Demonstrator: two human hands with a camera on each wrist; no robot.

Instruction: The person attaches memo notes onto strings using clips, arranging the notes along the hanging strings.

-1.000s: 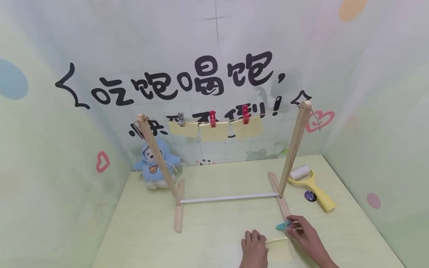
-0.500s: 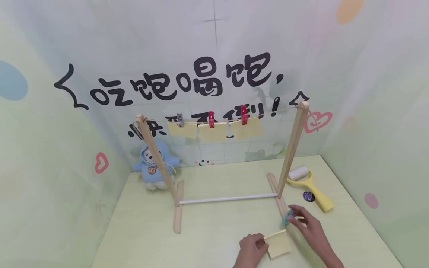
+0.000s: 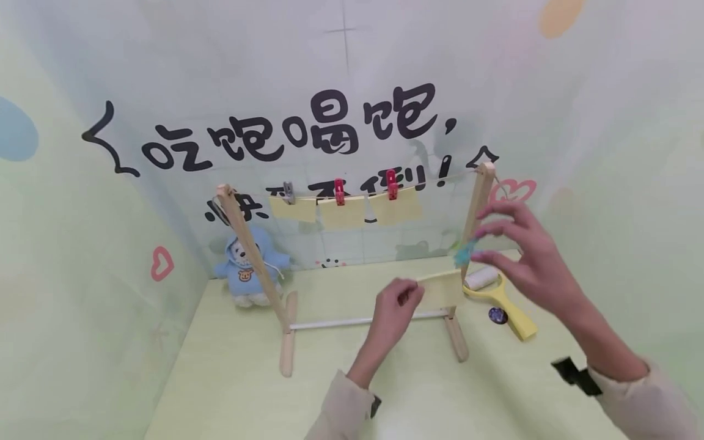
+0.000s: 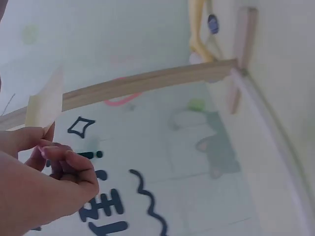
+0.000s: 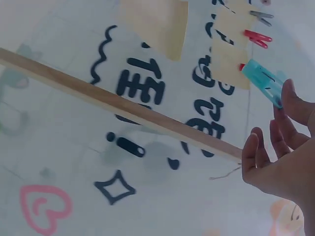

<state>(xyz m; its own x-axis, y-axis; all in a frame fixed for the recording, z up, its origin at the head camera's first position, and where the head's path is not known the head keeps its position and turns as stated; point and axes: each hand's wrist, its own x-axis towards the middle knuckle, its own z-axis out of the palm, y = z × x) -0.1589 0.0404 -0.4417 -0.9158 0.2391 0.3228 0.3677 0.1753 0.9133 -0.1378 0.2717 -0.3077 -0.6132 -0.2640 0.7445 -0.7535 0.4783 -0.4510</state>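
Observation:
My left hand pinches a pale yellow paper by its left edge, raised in front of the rack's right side. In the left wrist view the same paper stands up from the thumb and fingertips. Higher and to the right, my right hand pinches a turquoise clothespin between thumb and fingers, apart from the paper. The right wrist view shows this clothespin at the fingertips. Behind, a string between two wooden posts bears a grey clothespin and two red clothespins, each with a yellow paper.
The wooden rack's left post leans past a plush toy in blue. A white rod joins the feet. A yellow lint roller and a dark round disc lie right of the rack.
Both hands have risen from the table and moved forward to the rack. The yellow paper has come up in the left hand, and the turquoise clothespin in the right.

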